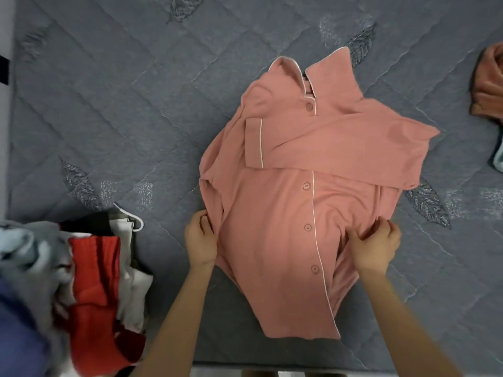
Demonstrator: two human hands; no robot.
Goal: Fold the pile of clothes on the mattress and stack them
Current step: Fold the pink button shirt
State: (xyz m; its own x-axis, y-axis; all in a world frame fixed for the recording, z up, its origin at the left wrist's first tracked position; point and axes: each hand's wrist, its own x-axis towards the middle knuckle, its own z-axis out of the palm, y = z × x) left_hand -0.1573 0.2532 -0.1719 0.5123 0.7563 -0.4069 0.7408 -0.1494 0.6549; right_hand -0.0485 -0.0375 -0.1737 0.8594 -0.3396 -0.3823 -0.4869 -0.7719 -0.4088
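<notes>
The pink shirt (285,240) lies button-side up in the middle of the mattress (109,104), one sleeve folded across its chest. The left hand (200,238) grips its left edge; the right hand (374,240) pinches fabric on its right side. It seems half folded. The unfolded pile (95,268) waits near left; an orange garment (487,83), apparently folded, lies far right.
</notes>
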